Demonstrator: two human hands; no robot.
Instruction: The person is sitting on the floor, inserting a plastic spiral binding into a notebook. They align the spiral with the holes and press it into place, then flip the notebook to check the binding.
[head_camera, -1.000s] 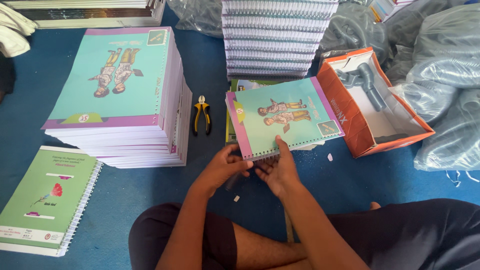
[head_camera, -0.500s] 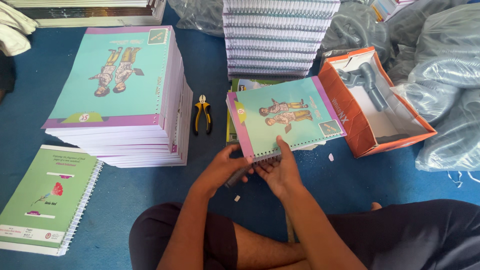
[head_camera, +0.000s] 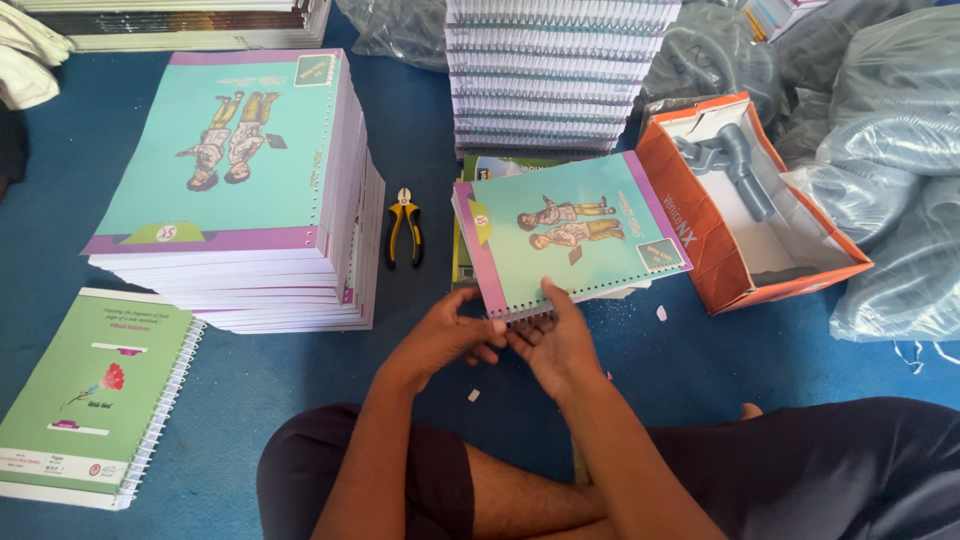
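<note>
On the floor: blue mat (head_camera: 260, 390), with stacked teal notebooks (head_camera: 225, 150) by its left edge.
Hands: left hand (head_camera: 445, 335) and right hand (head_camera: 555, 340) both pinch the punched notebook (head_camera: 570, 230) at its near edge.
Nearby: pliers (head_camera: 403, 225), orange box (head_camera: 750, 205).

A single head-worn camera looks steeply down and forward from above the seated person's crossed legs, close enough that the forearms enter from the bottom edge. It faces a blue floor mat (head_camera: 300, 380), taking in the tall stack of teal notebooks (head_camera: 225, 150) at left and the orange cardboard box (head_camera: 700, 235) at right. No second view overlaps it.
</note>
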